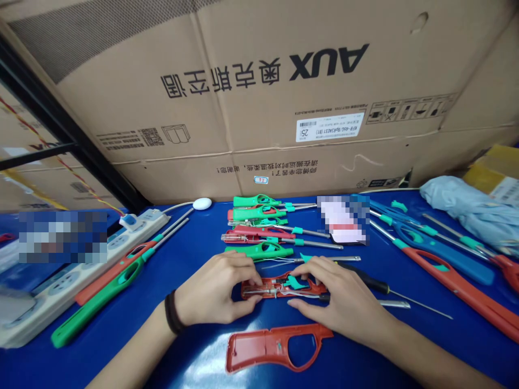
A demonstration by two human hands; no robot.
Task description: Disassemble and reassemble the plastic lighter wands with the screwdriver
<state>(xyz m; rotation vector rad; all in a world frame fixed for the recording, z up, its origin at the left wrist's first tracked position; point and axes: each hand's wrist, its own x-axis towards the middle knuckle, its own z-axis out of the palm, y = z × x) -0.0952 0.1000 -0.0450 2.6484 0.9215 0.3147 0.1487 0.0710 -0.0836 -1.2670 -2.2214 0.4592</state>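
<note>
An opened red gas lighter (265,289) lies across the blue table in front of me, its wires, inner metal parts and green trigger (295,282) exposed. My left hand (213,289), with a dark band at the wrist, pinches the lighter's left end between thumb and fingers. At the trigger end my right hand (344,289) is closed around the lighter, fingertips near the trigger and thumb below the white wires. Its fingers partly hide that end; a metal tube (394,304) sticks out to the right. Nearer to me rests the matching red half shell (253,354), inner side up.
Behind my hands lie several lighters, including a green one (261,251). A screwdriver (371,281) and phone (344,224) are beyond my right hand. Red (458,286) and blue (454,254) lighters lie right; a power strip (81,275) left. A large cardboard box (259,124) stands behind.
</note>
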